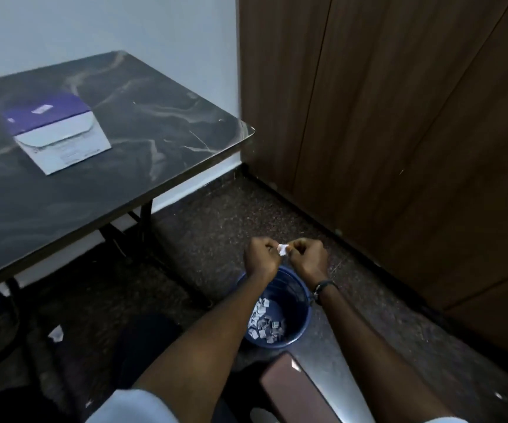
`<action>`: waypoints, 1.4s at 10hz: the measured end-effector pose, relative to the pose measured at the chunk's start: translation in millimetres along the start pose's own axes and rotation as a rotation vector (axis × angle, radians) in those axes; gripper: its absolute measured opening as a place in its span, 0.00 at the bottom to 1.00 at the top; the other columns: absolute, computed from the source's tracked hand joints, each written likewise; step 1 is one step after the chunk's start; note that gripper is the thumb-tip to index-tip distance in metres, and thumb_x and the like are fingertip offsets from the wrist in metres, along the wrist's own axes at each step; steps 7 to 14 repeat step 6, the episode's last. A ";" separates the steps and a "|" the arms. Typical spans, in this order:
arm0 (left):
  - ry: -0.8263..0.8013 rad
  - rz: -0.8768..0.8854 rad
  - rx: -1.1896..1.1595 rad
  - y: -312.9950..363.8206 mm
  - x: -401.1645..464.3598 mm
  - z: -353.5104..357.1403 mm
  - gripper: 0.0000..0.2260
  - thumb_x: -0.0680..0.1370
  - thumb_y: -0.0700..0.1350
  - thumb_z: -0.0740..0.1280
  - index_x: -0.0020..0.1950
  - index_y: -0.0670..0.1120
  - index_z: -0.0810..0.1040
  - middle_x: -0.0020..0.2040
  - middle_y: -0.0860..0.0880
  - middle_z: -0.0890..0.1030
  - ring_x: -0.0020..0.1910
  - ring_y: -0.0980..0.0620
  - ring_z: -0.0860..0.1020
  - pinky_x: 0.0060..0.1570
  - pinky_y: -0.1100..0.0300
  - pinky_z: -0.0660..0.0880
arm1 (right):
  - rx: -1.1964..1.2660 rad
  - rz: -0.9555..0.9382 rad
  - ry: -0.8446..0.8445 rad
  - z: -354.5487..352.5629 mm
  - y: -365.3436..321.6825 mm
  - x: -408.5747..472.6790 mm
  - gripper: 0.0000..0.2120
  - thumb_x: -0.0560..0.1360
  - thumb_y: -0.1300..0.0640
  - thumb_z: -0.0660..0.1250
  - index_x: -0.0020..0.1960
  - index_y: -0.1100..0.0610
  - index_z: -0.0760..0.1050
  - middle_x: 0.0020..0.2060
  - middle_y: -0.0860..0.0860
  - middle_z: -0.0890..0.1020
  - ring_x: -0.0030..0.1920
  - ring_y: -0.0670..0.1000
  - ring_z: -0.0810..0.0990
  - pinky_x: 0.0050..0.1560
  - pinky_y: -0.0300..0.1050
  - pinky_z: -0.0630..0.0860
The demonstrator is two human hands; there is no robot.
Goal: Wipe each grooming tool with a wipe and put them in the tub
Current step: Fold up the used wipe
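Two hands meet low over the floor, and between them sits a small white sachet (pixel 282 249), pinched from both sides. The left hand (pixel 260 257) is curled tight, fingers closed on the sachet's left edge; the right hand (pixel 309 256), a dark band at its wrist, is closed the same way on the right edge. Neither shows an open finger. This reads as a tear in progress, probably a wipe packet being opened, though the thing is too small and blurred to be sure.

Risk first: with so little to grip, the packet could slip from one hand, or rip unevenly and take the wipe with it. Any scrap let go here may miss the bin, since the hands sit over its far rim rather than squarely above it.

Directly beneath the wrists stands a round blue plastic bucket (pixel 300 296) on the dark speckled carpet (pixel 216 227), its bottom littered with small white torn scraps (pixel 265 323). To the left rises a dark marbled worktop (pixel 143 138) on black legs, carrying a purple-and-white cardboard box (pixel 57 132), well apart from the hands. Brown wooden panelling (pixel 399 117) closes off the right side.

No grooming tool is in view, and whether the blue bucket is the tub or just a waste bin I cannot tell.
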State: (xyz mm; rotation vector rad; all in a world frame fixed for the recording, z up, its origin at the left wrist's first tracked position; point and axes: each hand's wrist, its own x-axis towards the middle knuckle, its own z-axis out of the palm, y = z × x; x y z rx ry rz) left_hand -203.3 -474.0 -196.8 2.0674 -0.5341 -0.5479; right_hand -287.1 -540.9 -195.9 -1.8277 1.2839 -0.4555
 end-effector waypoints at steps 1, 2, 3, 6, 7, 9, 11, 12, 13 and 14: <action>-0.017 -0.083 0.044 -32.6 9.7 14.2 0.12 0.73 0.33 0.65 0.36 0.46 0.83 0.38 0.45 0.85 0.39 0.45 0.82 0.42 0.51 0.81 | 0.005 0.054 -0.050 24.1 26.4 4.1 0.07 0.73 0.59 0.70 0.38 0.61 0.80 0.32 0.54 0.82 0.37 0.49 0.78 0.37 0.43 0.71; -0.046 -0.136 0.080 -57.2 17.5 25.6 0.09 0.72 0.34 0.69 0.35 0.45 0.84 0.37 0.44 0.85 0.39 0.46 0.83 0.40 0.53 0.81 | -0.031 0.099 -0.089 38.4 44.0 6.8 0.09 0.73 0.59 0.69 0.38 0.64 0.79 0.30 0.52 0.78 0.35 0.47 0.73 0.35 0.41 0.65; -0.095 -0.164 0.096 -71.3 26.7 32.9 0.06 0.71 0.34 0.71 0.36 0.43 0.84 0.37 0.44 0.85 0.39 0.47 0.83 0.41 0.52 0.81 | -0.038 0.101 -0.113 49.0 58.6 12.5 0.10 0.73 0.60 0.69 0.35 0.65 0.78 0.29 0.57 0.78 0.34 0.47 0.72 0.35 0.45 0.68; -0.176 -0.217 0.267 -103.5 31.8 34.3 0.11 0.73 0.36 0.68 0.32 0.47 0.78 0.40 0.45 0.85 0.43 0.47 0.83 0.47 0.52 0.81 | -0.134 0.175 -0.209 70.4 111.2 12.8 0.06 0.72 0.62 0.68 0.40 0.63 0.81 0.38 0.59 0.84 0.42 0.55 0.82 0.43 0.50 0.77; -0.176 -0.217 0.267 -103.5 31.8 34.3 0.11 0.73 0.36 0.68 0.32 0.47 0.78 0.40 0.45 0.85 0.43 0.47 0.83 0.47 0.52 0.81 | -0.134 0.175 -0.209 70.4 111.2 12.8 0.06 0.72 0.62 0.68 0.40 0.63 0.81 0.38 0.59 0.84 0.42 0.55 0.82 0.43 0.50 0.77; -0.176 -0.217 0.267 -103.5 31.8 34.3 0.11 0.73 0.36 0.68 0.32 0.47 0.78 0.40 0.45 0.85 0.43 0.47 0.83 0.47 0.52 0.81 | -0.134 0.175 -0.209 70.4 111.2 12.8 0.06 0.72 0.62 0.68 0.40 0.63 0.81 0.38 0.59 0.84 0.42 0.55 0.82 0.43 0.50 0.77; -0.176 -0.217 0.267 -103.5 31.8 34.3 0.11 0.73 0.36 0.68 0.32 0.47 0.78 0.40 0.45 0.85 0.43 0.47 0.83 0.47 0.52 0.81 | -0.134 0.175 -0.209 70.4 111.2 12.8 0.06 0.72 0.62 0.68 0.40 0.63 0.81 0.38 0.59 0.84 0.42 0.55 0.82 0.43 0.50 0.77; -0.176 -0.217 0.267 -103.5 31.8 34.3 0.11 0.73 0.36 0.68 0.32 0.47 0.78 0.40 0.45 0.85 0.43 0.47 0.83 0.47 0.52 0.81 | -0.134 0.175 -0.209 70.4 111.2 12.8 0.06 0.72 0.62 0.68 0.40 0.63 0.81 0.38 0.59 0.84 0.42 0.55 0.82 0.43 0.50 0.77; -0.176 -0.217 0.267 -103.5 31.8 34.3 0.11 0.73 0.36 0.68 0.32 0.47 0.78 0.40 0.45 0.85 0.43 0.47 0.83 0.47 0.52 0.81 | -0.134 0.175 -0.209 70.4 111.2 12.8 0.06 0.72 0.62 0.68 0.40 0.63 0.81 0.38 0.59 0.84 0.42 0.55 0.82 0.43 0.50 0.77; -0.176 -0.217 0.267 -103.5 31.8 34.3 0.11 0.73 0.36 0.68 0.32 0.47 0.78 0.40 0.45 0.85 0.43 0.47 0.83 0.47 0.52 0.81 | -0.134 0.175 -0.209 70.4 111.2 12.8 0.06 0.72 0.62 0.68 0.40 0.63 0.81 0.38 0.59 0.84 0.42 0.55 0.82 0.43 0.50 0.77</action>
